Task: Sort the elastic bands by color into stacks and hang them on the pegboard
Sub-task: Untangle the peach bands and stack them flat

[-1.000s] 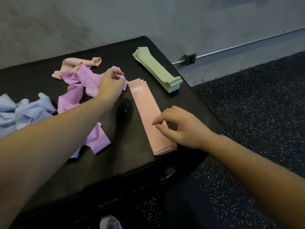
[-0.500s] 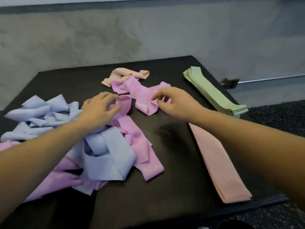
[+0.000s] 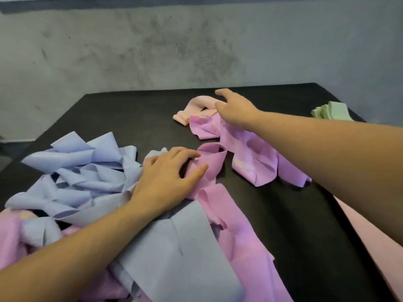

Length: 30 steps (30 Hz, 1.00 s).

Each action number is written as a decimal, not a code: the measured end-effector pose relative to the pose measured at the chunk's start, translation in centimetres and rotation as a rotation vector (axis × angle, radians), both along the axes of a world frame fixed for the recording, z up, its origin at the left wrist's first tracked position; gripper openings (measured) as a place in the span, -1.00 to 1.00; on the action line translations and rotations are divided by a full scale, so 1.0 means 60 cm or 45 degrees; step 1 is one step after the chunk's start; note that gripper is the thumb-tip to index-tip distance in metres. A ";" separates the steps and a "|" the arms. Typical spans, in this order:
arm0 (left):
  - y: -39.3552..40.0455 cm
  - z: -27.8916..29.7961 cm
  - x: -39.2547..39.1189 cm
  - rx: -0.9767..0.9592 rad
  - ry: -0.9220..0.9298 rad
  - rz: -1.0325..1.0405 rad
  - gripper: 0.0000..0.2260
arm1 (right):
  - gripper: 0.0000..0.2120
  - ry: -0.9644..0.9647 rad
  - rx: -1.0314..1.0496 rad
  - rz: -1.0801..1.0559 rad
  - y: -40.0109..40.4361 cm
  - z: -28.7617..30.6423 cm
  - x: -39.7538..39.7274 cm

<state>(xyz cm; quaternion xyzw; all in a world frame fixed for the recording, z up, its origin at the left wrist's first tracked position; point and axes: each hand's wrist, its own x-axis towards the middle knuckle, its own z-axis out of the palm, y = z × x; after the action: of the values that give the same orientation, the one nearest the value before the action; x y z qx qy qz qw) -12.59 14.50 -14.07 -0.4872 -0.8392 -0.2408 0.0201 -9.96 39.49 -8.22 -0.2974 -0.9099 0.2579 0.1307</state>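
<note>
Loose elastic bands lie on a black table (image 3: 130,118). My left hand (image 3: 168,177) rests with relaxed fingers on a looped purple band (image 3: 212,159), next to a crumpled heap of blue bands (image 3: 76,171). My right hand (image 3: 235,107) reaches far across, its straight fingers touching a folded light pink band (image 3: 196,105) that lies behind more purple bands (image 3: 250,162). A flat pink stack (image 3: 370,247) shows at the right edge, mostly hidden by my right forearm. The neat green stack (image 3: 333,111) sits at the far right. No pegboard is in view.
A grey concrete wall (image 3: 196,51) stands right behind the table's far edge. More blue and purple bands (image 3: 185,258) spill toward the near edge under my left forearm.
My right hand left the purple bands and moved forward onto the light pink band. My left hand stayed on the purple loop. The view shifted closer and left.
</note>
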 end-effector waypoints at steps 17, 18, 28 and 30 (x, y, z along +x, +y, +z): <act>-0.005 0.005 0.004 0.028 -0.021 0.021 -0.67 | -0.87 0.239 -0.152 0.078 0.002 0.029 0.056; -0.005 0.007 0.005 0.013 -0.018 0.021 -0.68 | -0.85 0.241 -0.115 0.113 -0.004 0.042 0.068; -0.009 0.104 0.063 0.307 -0.410 0.150 -0.37 | -0.83 0.371 -0.199 0.316 -0.105 0.191 0.218; -0.011 0.130 0.078 0.510 -0.688 -0.038 -0.35 | -0.85 0.341 -0.236 0.341 -0.125 0.202 0.245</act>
<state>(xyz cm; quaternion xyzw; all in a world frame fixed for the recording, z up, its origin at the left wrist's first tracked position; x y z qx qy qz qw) -7.92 13.83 -6.25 -0.4044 -0.7430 -0.5216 -0.1115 4.71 31.99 3.91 -0.1476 -0.8882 0.3929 0.1871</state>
